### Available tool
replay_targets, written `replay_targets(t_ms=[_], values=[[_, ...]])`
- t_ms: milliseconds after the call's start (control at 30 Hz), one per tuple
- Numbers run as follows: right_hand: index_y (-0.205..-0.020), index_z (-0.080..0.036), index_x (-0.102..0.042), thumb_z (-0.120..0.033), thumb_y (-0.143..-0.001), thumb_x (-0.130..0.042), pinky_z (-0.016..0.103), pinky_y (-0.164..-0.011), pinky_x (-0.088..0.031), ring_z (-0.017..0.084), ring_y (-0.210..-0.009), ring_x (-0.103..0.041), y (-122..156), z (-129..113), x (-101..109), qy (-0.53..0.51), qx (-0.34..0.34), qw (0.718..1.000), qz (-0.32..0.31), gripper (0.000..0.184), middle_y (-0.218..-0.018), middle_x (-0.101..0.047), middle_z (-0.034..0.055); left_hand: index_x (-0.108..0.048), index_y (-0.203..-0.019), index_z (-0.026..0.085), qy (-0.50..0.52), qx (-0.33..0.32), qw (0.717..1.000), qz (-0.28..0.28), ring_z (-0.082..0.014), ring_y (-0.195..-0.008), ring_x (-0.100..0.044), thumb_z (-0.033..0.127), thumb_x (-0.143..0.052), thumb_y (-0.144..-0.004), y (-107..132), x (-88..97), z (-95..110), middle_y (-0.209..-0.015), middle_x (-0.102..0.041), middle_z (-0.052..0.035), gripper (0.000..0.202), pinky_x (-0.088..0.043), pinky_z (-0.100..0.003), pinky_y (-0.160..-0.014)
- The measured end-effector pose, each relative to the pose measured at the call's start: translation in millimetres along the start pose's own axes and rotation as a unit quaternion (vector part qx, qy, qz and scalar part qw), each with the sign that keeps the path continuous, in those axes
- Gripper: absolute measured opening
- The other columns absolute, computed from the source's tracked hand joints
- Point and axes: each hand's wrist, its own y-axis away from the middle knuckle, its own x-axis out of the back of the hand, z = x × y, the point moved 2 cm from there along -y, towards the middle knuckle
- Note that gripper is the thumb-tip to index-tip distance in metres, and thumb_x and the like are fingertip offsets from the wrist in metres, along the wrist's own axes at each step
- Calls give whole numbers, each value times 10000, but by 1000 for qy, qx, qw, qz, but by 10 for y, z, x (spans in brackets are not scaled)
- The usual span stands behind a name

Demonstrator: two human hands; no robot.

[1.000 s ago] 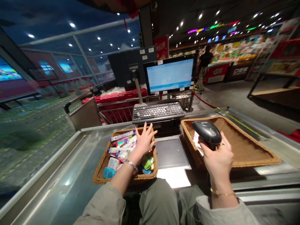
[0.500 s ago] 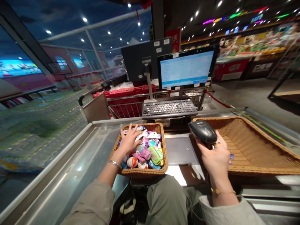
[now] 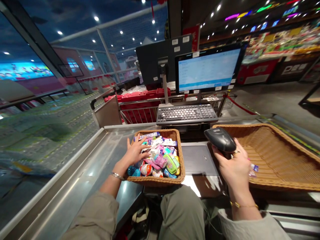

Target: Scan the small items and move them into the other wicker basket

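My left hand lies over the left side of a small wicker basket, fingers spread above its contents. Heaped in that basket are small packaged goods, among them a red and white egg, a green toy-like pack and a pink pack. I cannot tell whether my fingertips touch any of them. My right hand is wrapped round a black barcode scanner, held beside a larger wicker basket. A small purple and white pack lies in the larger basket, partly hidden by my hand.
Behind the baskets stand a keyboard and a lit screen, with a second monitor's dark back to their left. A metal counter runs along my left. Beyond it stand stacked bottles and a shopping cart.
The view has turned slightly left, so the scene sits further right. My left hand has drawn back toward the basket's left rim. My right hand still holds the scanner.
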Motion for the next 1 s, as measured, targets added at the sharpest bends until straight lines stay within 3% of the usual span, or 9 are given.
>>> replay_targets(t_ms=[233, 400, 533, 633, 767, 867, 1000], values=[[-979, -150, -758, -561, -782, -726, 548, -1145, -406, 354, -1329, -550, -8, -8, 3, -4, -2, 1000, -1, 458, -1100, -722, 142, -667, -1360, 384, 86, -57, 991, -85, -424, -1589, -28, 444, -728, -904, -87, 24, 81, -1687, -318, -53, 464, 93, -789, -1154], [-1016, -141, -758, -569, -780, -728, 567, -1133, -418, 359, -1295, -572, -9, -17, 5, -4, -8, 1000, -5, 489, -1157, -716, 160, -649, -1367, 431, 83, -106, 984, -119, -432, -1587, -50, 482, -764, -873, -156, 139, 407, -1697, -291, -31, 510, 110, -790, -1154], [-1013, -141, -761, -544, -771, -744, 558, -1157, -403, 358, -1341, -544, -1, 9, 3, -7, -13, 1000, 1, 471, -1179, -712, 162, -696, -1301, 436, 42, -209, 972, -102, -440, -1579, -120, 529, -830, -791, -164, 94, 712, -1659, -383, -47, 535, 128, -779, -1159], [-1015, -143, -759, -527, -766, -753, 549, -1164, -400, 351, -1346, -544, -2, 32, 3, -10, -19, 1000, -3, 458, -1212, -703, 162, -693, -1305, 415, 8, -257, 963, -82, -440, -1571, -176, 515, -850, -771, -138, -6, 791, -1613, -465, -74, 566, 102, -792, -1163], [-1005, -155, -758, -522, -767, -754, 541, -1156, -407, 340, -1318, -560, -16, 25, 13, -14, -21, 1000, -6, 438, -1184, -710, 145, -696, -1293, 352, 2, -269, 962, -41, -412, -1542, -302, 487, -808, -831, -76, -98, 753, -1515, -587, -81, 494, 102, -784, -1175], [-1004, -159, -756, -514, -777, -745, 537, -1152, -408, 333, -1289, -573, -25, 0, 23, -18, -13, 1000, -12, 422, -1156, -716, 135, -725, -1207, 311, 14, -269, 963, -15, -367, -1484, -428, 445, -771, -878, -30, -119, 739, -1311, -737, -55, 359, 125, -752, -1191], [-1000, -163, -758, -515, -785, -738, 531, -1158, -400, 331, -1297, -570, -20, -3, 31, -19, -8, 1000, -11, 413, -1159, -718, 131, -723, -1113, 256, 8, -244, 970, 11, -284, -1217, -653, 458, -752, -893, -22, -91, 759, -1073, -784, -33, 300, 85, -706, -1228]])
